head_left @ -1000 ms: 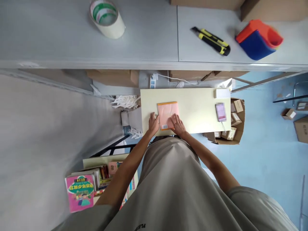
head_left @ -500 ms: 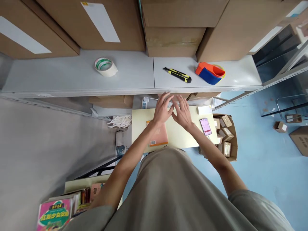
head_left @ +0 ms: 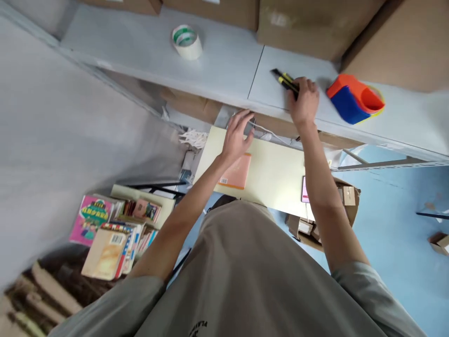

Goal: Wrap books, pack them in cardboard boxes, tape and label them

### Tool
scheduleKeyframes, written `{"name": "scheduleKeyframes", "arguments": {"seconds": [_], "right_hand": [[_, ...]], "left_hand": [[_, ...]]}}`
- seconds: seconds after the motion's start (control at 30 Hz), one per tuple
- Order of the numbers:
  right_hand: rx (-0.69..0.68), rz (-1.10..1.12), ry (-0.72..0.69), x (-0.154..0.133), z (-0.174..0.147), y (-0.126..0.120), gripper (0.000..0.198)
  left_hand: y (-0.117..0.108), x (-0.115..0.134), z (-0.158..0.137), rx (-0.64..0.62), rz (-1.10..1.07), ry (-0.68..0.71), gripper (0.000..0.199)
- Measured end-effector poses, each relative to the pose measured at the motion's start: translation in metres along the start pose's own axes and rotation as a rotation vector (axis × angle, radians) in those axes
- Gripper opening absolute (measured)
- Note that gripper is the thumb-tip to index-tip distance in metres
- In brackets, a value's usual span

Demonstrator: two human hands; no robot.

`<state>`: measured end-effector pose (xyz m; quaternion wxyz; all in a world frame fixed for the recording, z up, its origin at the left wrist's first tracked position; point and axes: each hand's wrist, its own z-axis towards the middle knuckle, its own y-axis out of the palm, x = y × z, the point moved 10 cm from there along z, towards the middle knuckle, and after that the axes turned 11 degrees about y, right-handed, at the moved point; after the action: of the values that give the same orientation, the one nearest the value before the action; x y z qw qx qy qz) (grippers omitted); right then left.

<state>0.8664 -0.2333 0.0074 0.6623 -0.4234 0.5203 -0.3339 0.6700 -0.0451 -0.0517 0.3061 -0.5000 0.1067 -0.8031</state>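
Observation:
My right hand (head_left: 304, 100) is at the shelf edge, its fingers closed around the rear end of a black and yellow utility knife (head_left: 286, 81). The knife's dark tip points to the upper left, and the part under my fingers is hidden. My left hand (head_left: 237, 135) hangs with fingers spread and nothing held, over the pale yellow table (head_left: 270, 171). Below it lies a pink book (head_left: 238, 172) with an orange edge and a barcode, partly covered by my left wrist and forearm.
On the grey shelf (head_left: 224, 61) stand a tape roll (head_left: 187, 43) and an orange and blue tape dispenser (head_left: 355, 100), with cardboard boxes (head_left: 315, 32) behind. A phone (head_left: 304, 191) lies at the table's right. Books (head_left: 105, 248) are stacked at lower left.
My right hand has gone up from near the other hand to the shelf and closed on the utility knife. My left hand stays open over the table. The view has turned and shifted.

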Motion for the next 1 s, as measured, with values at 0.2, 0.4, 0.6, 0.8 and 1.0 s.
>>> {"name": "scheduleKeyframes", "arguments": {"seconds": [0.2,0.4,0.6,0.8,1.0], "right_hand": [[0.188,0.310,-0.183,-0.016,-0.083,-0.003,0.059],[-0.205,0.216,-0.019,-0.005,-0.195,0.120,0.062],[-0.279,0.325,0.373,0.040,-0.302,0.216,0.061],[-0.473,0.261,0.459,-0.017,-0.340,0.281,0.065],[-0.657,0.039,0.371,-0.088,-0.300,0.332,0.074]], "left_hand": [[-0.035,-0.150,-0.145,-0.186,0.178,-0.413,0.054],[-0.017,-0.208,-0.247,-0.580,0.296,-0.607,0.074],[0.012,-0.206,-0.266,-0.761,0.352,-0.511,0.075],[0.008,-0.204,-0.256,-0.893,0.368,-0.408,0.076],[-0.005,-0.216,-0.238,-1.007,0.325,-0.267,0.085]]}}
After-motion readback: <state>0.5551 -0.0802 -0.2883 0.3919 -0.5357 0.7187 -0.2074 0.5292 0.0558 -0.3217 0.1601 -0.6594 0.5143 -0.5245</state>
